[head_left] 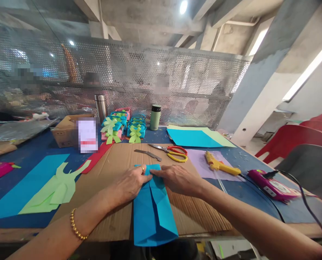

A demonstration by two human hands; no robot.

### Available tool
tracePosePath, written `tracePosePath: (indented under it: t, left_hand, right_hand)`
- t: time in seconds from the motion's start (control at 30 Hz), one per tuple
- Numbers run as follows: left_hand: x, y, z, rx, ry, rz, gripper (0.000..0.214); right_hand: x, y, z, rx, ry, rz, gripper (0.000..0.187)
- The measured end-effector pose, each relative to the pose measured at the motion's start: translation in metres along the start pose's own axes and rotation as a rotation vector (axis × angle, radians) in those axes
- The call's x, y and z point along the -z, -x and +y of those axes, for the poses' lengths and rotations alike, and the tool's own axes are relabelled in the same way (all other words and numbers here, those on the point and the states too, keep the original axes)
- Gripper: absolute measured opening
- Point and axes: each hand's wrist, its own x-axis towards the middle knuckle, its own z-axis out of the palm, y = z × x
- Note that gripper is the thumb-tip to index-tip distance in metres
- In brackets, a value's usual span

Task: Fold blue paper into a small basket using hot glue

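A folded sheet of blue paper (144, 220) lies lengthwise in front of me, its near end standing a little open and reaching past the cardboard's near edge. My left hand (131, 182) grips the far left part of it, thumb on top and fingers bent. From the right, my right hand (178, 178) presses the far end with an extended index finger, its other fingers curled at the paper's edge. The two thumb and finger tips nearly meet at the fold. Just beyond are red-and-yellow-handled scissors (174, 151) and a flat grey metal blade (147, 154).
Under the paper is a brown cardboard sheet (204, 216). At right, a yellow glue gun (220, 165) lies on purple paper, its cord near a magenta power box (271, 184). Green paper cutouts (58, 187) lie left. Finished paper baskets (136, 130) and a green bottle (155, 117) stand behind.
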Motion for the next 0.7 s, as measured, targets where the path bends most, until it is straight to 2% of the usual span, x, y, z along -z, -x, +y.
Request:
tracePosePath:
  t: [0.17,0.33,0.5,0.63,0.7]
  left_hand:
    - [-0.001,-0.001,0.0,0.006,-0.022,0.004,0.036]
    - [-0.001,0.0,-0.001,0.016,0.016,0.016,0.035]
    - [0.001,0.0,-0.004,0.061,0.143,0.043,0.039]
    - [0.005,0.001,-0.006,0.108,0.245,0.078,0.048]
    - [0.01,0.0,-0.006,0.148,0.231,0.099,0.037]
  right_hand:
    - [0.002,0.006,0.004,-0.089,0.037,0.011,0.03]
    - [-0.004,0.007,0.004,-0.09,0.052,0.0,0.033]
    - [-0.003,0.01,0.011,-0.048,-0.054,0.032,0.038]
    - [0.013,0.024,0.009,-0.063,-0.147,0.185,0.044]
    - [0.024,0.034,0.003,-0.083,-0.167,0.262,0.039]
